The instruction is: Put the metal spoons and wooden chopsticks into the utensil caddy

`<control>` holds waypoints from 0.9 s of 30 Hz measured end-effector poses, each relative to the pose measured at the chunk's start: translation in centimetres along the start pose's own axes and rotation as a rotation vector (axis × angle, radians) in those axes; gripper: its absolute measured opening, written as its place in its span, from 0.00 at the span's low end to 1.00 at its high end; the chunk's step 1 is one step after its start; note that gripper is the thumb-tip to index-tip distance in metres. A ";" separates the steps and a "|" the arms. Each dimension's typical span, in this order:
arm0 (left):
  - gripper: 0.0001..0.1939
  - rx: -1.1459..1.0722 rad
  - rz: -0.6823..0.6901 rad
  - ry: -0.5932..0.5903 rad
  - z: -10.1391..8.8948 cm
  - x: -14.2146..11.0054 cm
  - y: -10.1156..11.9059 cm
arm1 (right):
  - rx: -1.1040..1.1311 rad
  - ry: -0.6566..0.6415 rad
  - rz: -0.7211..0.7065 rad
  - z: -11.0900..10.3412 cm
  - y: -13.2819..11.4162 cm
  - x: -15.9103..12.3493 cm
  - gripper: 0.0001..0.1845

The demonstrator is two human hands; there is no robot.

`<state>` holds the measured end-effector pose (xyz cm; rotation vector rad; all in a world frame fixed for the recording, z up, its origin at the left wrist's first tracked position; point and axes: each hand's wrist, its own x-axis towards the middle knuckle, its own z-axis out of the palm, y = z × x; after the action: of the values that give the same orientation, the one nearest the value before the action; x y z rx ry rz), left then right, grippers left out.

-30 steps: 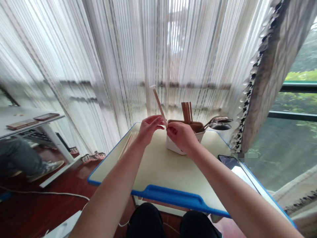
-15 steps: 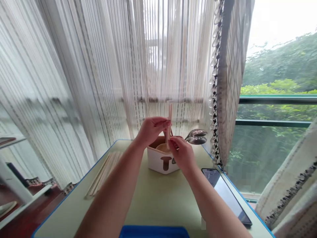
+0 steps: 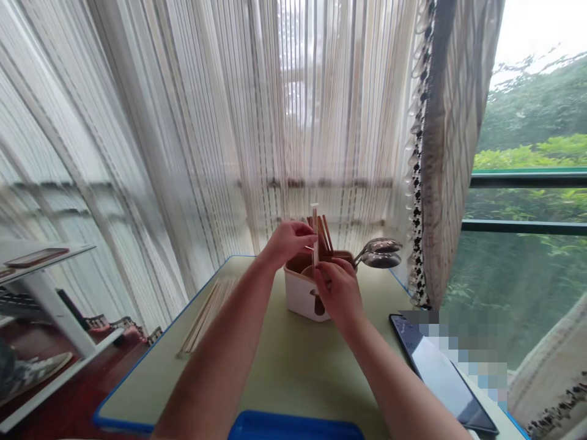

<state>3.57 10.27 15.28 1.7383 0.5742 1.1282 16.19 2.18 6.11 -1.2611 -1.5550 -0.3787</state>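
Observation:
Above the utensil caddy, a slim upright bundle of pale chopsticks, apparently in a clear wrapper, is pinched by both hands. My left hand is closed on its upper half, and my right hand is closed around its lower end. The caddy is white outside and brown inside, with a cut-out in its front. Brown chopsticks stand at its back, and two metal ladles lean out to the right. Several pale wrapped chopsticks lie on the table beside my left forearm.
The pale green table has a blue edge. At its near side lies a blue tray; along the right edge rests a phone. Striped curtains hang behind. A white shelf unit stands on the left.
The view has shifted slightly left, so everything appears further right. The chopsticks sit a little lower in view, still in both hands, and the brown chopsticks now show more clearly.

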 end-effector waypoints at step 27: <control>0.14 0.067 -0.156 -0.085 -0.2 -0.5 0.3 | 0.023 0.029 0.049 0.1 -0.3 0.1 0.09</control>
<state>3.13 9.84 15.41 1.7567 0.6893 0.9311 15.93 2.20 6.22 -1.2687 -1.4978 -0.3455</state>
